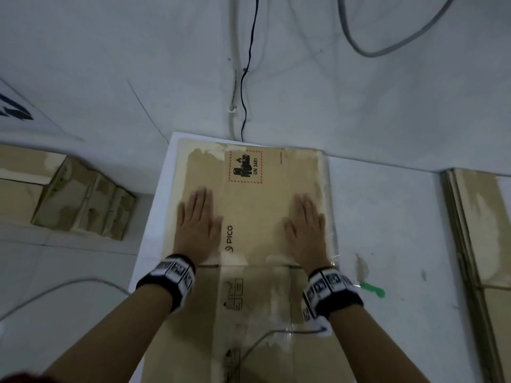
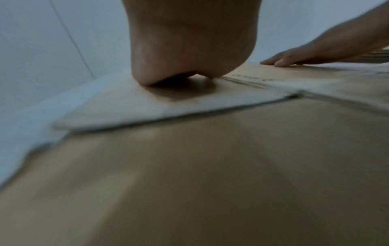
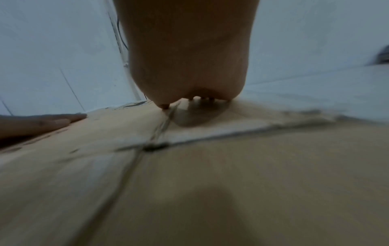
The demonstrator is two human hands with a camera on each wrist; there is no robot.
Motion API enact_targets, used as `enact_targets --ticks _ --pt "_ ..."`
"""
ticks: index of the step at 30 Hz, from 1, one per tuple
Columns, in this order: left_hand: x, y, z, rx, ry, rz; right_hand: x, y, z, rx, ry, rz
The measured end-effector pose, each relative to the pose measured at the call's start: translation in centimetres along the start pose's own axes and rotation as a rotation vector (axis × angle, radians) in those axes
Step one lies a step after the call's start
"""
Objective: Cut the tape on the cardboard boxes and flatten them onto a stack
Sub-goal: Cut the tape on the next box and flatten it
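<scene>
A flattened brown cardboard box (image 1: pixel 253 205), printed PICO with a UN 3481 label, lies on the white table (image 1: pixel 387 217) in front of me. My left hand (image 1: pixel 197 225) presses flat on its left part, fingers straight. On the right part my right hand (image 1: pixel 305 230) lies flat the same way. In the left wrist view the heel of my left hand (image 2: pixel 189 50) bears on the cardboard (image 2: pixel 189 166), and the right hand (image 2: pixel 305 56) shows flat at the right. The right wrist view shows my right palm (image 3: pixel 189 58) pressed down on the cardboard (image 3: pixel 210 183). Loose clear tape (image 1: pixel 331 244) clings to the box's right edge.
A green-handled cutter (image 1: pixel 373 289) lies on the table right of my right wrist. A stack of flattened boxes (image 1: pixel 481 233) lies at the far right. An assembled, taped box (image 1: pixel 83 200) sits on the floor at the left. Cables (image 1: pixel 246 78) run down the wall behind.
</scene>
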State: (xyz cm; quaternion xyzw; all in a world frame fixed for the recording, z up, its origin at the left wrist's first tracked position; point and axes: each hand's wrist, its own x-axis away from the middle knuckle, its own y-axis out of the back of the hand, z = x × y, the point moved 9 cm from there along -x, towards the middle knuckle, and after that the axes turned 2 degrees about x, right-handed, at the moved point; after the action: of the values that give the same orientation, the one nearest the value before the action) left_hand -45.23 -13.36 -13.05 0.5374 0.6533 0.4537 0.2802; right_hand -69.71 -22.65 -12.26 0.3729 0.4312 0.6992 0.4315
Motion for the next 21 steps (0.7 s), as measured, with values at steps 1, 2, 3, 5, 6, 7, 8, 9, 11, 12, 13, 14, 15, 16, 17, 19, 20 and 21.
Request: enact_targets --ticks 1,2,3,5,6,7,8,9,11,12,13,14,15,16,17,19,20,21 --pt "1.7 0.0 0.5 0.009 0.027 -0.019 1.9 0.2 -0.7 0.007 -0.029 -0.023" --pt "3.7 0.1 0.8 0.006 0.054 -0.033 4.2 0.4 -1.3 0.023 -0.052 -0.049" --pt "4.9 0.0 1.2 -0.003 0.088 -0.048 5.5 0.5 -1.9 0.045 -0.068 -0.087" --pt "7.3 -0.2 1.7 -0.047 0.169 -0.071 8.1 0.4 -2.4 0.088 -0.081 -0.144" --pt "8.2 -0.2 1.9 -0.06 0.197 -0.069 8.9 0.3 -2.6 0.099 -0.082 -0.155" --pt "8.8 -0.4 1.9 -0.064 0.209 -0.063 9.4 0.1 -2.7 0.101 -0.082 -0.157" --pt "9.0 -0.6 2.0 -0.068 0.21 -0.055 9.6 -0.1 -2.9 0.1 -0.086 -0.155" --pt "9.1 -0.7 2.0 -0.069 0.203 -0.051 9.6 -0.2 -3.0 0.098 -0.091 -0.149" --pt "8.7 -0.7 2.0 -0.064 0.19 -0.044 9.4 -0.5 -3.2 0.097 -0.093 -0.127" --pt "8.6 -0.9 2.1 -0.058 0.189 -0.032 9.2 -0.6 -3.2 0.097 -0.086 -0.106" --pt "8.5 -0.9 2.3 -0.056 0.188 -0.023 9.1 -0.7 -3.2 0.098 -0.072 -0.094" --pt "8.5 -1.0 2.4 -0.048 0.186 -0.014 9.1 -0.5 -3.3 0.082 -0.063 -0.098" --pt "8.6 -0.9 2.6 -0.023 0.187 -0.008 9.1 -0.3 -3.5 0.032 -0.073 -0.1" --pt "8.7 -0.6 2.6 0.018 0.195 -0.006 9.2 0.0 -3.9 -0.044 -0.101 -0.102" --pt "8.9 -0.1 2.5 0.059 0.219 -0.014 9.4 0.3 -4.3 -0.137 -0.148 -0.11" --pt "9.5 1.2 2.7 0.101 0.36 -0.063 9.9 0.8 -5.3 -0.327 -0.286 -0.142" --pt "10.2 1.9 3.1 0.118 0.492 -0.083 10.3 0.8 -5.8 -0.395 -0.356 -0.144" --pt "11.1 2.3 3.5 0.152 0.626 -0.097 10.7 0.9 -6.1 -0.43 -0.404 -0.147"
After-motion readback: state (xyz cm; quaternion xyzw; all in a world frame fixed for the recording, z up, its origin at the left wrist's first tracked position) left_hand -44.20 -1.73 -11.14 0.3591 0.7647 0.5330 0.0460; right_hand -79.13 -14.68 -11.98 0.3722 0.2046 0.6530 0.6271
